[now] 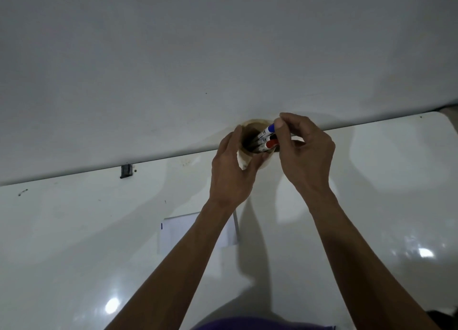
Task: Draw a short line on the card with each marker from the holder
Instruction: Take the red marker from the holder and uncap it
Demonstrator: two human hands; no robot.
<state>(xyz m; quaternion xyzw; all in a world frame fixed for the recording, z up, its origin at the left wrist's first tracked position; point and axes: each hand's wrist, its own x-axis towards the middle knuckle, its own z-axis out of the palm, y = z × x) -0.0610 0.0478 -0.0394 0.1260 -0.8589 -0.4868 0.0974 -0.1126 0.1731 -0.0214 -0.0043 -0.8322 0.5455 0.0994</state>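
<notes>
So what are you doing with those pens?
The left hand steadies a tan holder at the back of the white table. The right hand pinches the blue-capped marker at the holder's mouth; a red-capped marker sits beside it. The white card nearer the person shows one small blue mark on its left edge.

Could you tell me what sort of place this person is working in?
Probably a plain desk or worktable against a bare wall: a glossy white tabletop, a beige holder of markers, and a white card lying on it.
</notes>
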